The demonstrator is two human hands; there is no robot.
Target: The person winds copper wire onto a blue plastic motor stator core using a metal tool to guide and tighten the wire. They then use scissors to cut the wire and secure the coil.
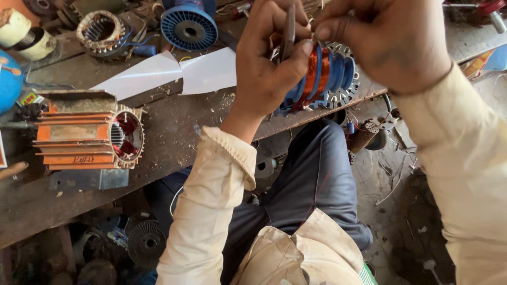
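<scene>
Blue bobbin (338,79) (copper-orange winding (317,71)).

light: bright daylight | glare: white sheets (174,74) washed out | shadow: dim under bench | focus: sharp, slight edge stretch

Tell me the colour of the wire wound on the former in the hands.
Copper-orange wire on a blue former, clearest in the head view.

Both arms raised, left hand (269,58) and right hand (388,45) closed in a grip.
</scene>
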